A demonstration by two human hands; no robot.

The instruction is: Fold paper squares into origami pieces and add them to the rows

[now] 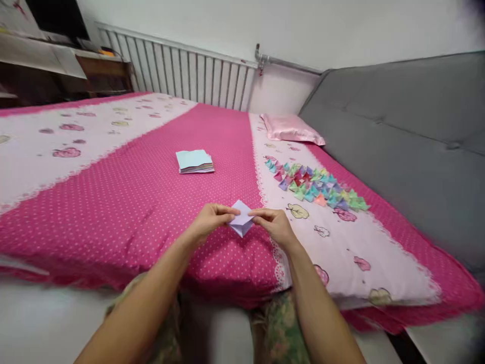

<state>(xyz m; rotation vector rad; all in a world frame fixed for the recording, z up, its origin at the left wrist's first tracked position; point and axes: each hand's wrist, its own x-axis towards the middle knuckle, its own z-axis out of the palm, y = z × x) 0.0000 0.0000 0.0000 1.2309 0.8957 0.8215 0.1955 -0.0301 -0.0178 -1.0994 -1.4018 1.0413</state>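
Between my two hands is a pale lilac sheet of origami paper (241, 218), folded into a small diamond shape with a flap along its lower part. My left hand (212, 218) pinches its left corner between thumb and fingers. On the other side, my right hand (276, 225) grips the right corner in the same way. The paper is held just above the front edge of the bed. Beyond it lies a stack of square coloured paper (194, 161) with a light blue sheet on top.
Several small folded paper pieces (316, 186) in many colours stand in rows on the right of the bedspread (223, 131). Behind them is a pink pillow (291, 129). A grey padded headboard (394, 101) borders the right, a radiator (182, 71) the back wall.
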